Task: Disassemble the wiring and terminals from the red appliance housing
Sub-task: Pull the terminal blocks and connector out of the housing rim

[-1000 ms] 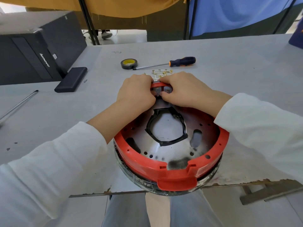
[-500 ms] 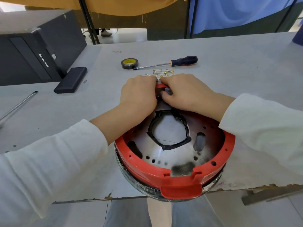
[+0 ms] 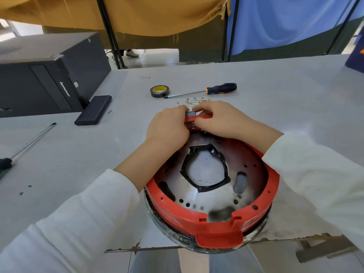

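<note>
2 hands (image 3: pixel 169 127), 1 red housing (image 3: pixel 214 223), 2 screwdrivers (image 3: pixel 220 89), 1 tape roll (image 3: pixel 159 91).

The round red plastic appliance housing (image 3: pixel 216 219) lies open side up in the lower middle of the frame, at the near edge of the grey worktop (image 3: pixel 275 107), its near rim jutting past that edge. A red tab sticks out at its near side. Inside sits a perforated silver metal plate (image 3: pixel 208 198) with a large central opening edged in black tape and a dark scorched patch near the front. At the far rim, a small grey terminal block (image 3: pixel 190 114) stands against the red edge, partly hidden.
</note>
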`<state>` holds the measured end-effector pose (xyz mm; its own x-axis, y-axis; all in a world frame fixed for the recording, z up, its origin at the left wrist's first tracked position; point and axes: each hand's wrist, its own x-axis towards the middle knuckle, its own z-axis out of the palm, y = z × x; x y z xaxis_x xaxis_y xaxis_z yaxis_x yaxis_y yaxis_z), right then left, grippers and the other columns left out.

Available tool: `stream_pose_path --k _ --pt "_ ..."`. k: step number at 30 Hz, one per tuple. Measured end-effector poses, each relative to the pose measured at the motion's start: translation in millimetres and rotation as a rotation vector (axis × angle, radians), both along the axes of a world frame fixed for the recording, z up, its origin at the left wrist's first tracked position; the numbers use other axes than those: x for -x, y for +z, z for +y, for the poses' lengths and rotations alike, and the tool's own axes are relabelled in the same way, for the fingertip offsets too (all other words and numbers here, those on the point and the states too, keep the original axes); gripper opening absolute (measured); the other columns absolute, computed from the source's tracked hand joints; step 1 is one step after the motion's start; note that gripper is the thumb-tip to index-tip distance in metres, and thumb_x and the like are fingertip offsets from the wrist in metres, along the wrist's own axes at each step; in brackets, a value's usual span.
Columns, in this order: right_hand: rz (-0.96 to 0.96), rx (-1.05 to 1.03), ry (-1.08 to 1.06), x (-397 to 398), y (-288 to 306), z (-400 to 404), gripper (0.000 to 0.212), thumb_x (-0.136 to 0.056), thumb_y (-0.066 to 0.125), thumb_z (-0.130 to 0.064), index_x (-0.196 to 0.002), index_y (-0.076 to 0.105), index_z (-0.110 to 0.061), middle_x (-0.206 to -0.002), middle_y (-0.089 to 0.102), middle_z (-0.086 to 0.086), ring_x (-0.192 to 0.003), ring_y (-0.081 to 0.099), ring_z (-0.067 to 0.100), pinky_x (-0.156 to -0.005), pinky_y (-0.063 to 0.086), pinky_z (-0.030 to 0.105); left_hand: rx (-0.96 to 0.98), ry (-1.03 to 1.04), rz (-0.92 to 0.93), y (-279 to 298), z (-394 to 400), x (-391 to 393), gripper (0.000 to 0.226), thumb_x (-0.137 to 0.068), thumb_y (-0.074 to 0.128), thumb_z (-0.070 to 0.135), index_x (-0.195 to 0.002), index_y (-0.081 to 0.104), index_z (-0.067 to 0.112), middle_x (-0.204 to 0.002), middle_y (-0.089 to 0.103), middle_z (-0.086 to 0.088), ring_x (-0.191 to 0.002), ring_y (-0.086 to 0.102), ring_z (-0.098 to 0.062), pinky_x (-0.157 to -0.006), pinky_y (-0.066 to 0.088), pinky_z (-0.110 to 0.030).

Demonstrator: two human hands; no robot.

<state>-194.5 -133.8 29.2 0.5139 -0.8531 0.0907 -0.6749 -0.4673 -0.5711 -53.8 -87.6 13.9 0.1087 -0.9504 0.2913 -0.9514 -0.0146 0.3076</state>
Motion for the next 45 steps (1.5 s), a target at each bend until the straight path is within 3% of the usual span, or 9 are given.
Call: stream_pose_path --k 7,13,17,21,25,29,33,38,45 --pt "-0.098 -0.159 -0.093 -6.2 5.9 -14.5 0.045 -0.087 0.063 -0.044 -0.103 0.07 -0.003 -0.108 0.066 0.02 -0.1 0.062 0.029 -0.092 0.045 0.04 -0.036 -0.044 0.009 -0.3 1.6 -0.9 0.064 -0.08 0.057 0.019 -0.14 0.037 0.029 -0.12 0.063 -0.007 -0.108 0.057 -0.032 -0.074 0.04 -0.033" --pt "-0.166 -0.371 -0.224 -7.6 18.2 -25.3 0.046 -0.073 0.079 -0.041 -0.106 0.069 -0.011 -0.102 0.07 0.008 -0.095 0.065 0.019 -0.09 0.053 0.035 -0.082 -0.023 0.043 -1.2 -1.2 -1.2 0.082 -0.082 0.055 0.022 -0.149 0.009 0.029 -0.115 0.065 -0.002 -0.102 0.058 -0.029 -0.067 0.037 -0.032" --pt "-0.233 -0.285 -0.235 3.2 27.3 -42.3 0.025 -0.08 0.075 -0.024 -0.098 0.069 -0.008 -0.096 0.07 0.011 -0.083 0.068 0.019 -0.06 0.058 0.029 -0.054 0.019 0.079 -2.9 -2.4 -1.1 0.067 -0.086 0.051 0.024 -0.145 0.021 0.03 -0.118 0.063 -0.002 -0.105 0.057 -0.029 -0.07 0.039 -0.031" --pt "0.155 -0.2 -0.173 13.5 22.5 -60.6 0.03 -0.081 0.067 -0.008 -0.109 0.062 0.001 -0.095 0.069 0.023 -0.065 0.066 0.025 -0.043 0.053 0.024 -0.047 0.034 0.04 -5.3 -3.4 -1.2 0.051 -0.089 0.049 0.029 -0.138 0.037 0.032 -0.125 0.061 -0.002 -0.111 0.056 -0.028 -0.074 0.037 -0.031" --pt "0.385 -0.21 -0.085 5.2 11.8 -70.6 0.03 -0.083 0.065 -0.011 -0.112 0.057 -0.017 -0.09 0.062 0.005 -0.054 0.06 0.014 -0.036 0.044 0.018 -0.046 0.033 0.018 -6.1 -4.4 -2.0 0.049 -0.089 0.05 0.033 -0.136 0.039 0.032 -0.123 0.061 -0.002 -0.11 0.056 -0.028 -0.072 0.034 -0.03" --pt "0.512 -0.139 -0.041 -5.5 9.9 -79.4 0.028 -0.085 0.057 -0.007 -0.11 0.06 -0.019 -0.093 0.06 0.002 -0.058 0.061 0.016 -0.039 0.044 0.019 -0.042 0.039 0.014 -7.2 -5.3 -2.0 0.047 -0.088 0.051 0.034 -0.134 0.041 0.033 -0.123 0.062 0.0 -0.11 0.056 -0.027 -0.072 0.035 -0.03" --pt "0.546 -0.066 0.027 -12.3 3.3 -81.1 0.031 -0.087 0.051 -0.006 -0.113 0.061 -0.019 -0.103 0.06 0.002 -0.082 0.064 0.022 -0.063 0.051 0.029 -0.05 0.042 0.012 -7.0 -6.7 -2.2 0.044 -0.088 0.052 0.036 -0.131 0.044 0.034 -0.121 0.063 0.001 -0.108 0.057 -0.026 -0.071 0.034 -0.029" --pt "0.308 -0.084 0.051 -11.4 8.2 -82.6 0.035 -0.083 0.069 -0.015 -0.116 0.058 -0.02 -0.092 0.055 -0.005 -0.062 0.058 0.008 -0.04 0.045 0.014 -0.056 0.029 0.003 -7.0 -6.0 -2.1 0.041 -0.087 0.053 0.038 -0.126 0.047 0.034 -0.117 0.064 0.002 -0.106 0.058 -0.027 -0.07 0.034 -0.029" --pt "0.283 0.021 0.12 -27.4 -7.2 -85.8 0.041 -0.083 0.072 -0.026 -0.12 0.059 -0.017 -0.109 0.063 0.001 -0.08 0.054 0.009 -0.059 0.039 0.013 -0.07 0.034 0.009 -4.8 -4.2 -2.2 0.044 -0.087 0.053 0.039 -0.13 0.045 0.033 -0.12 0.062 0.0 -0.108 0.057 -0.026 -0.071 0.034 -0.029"
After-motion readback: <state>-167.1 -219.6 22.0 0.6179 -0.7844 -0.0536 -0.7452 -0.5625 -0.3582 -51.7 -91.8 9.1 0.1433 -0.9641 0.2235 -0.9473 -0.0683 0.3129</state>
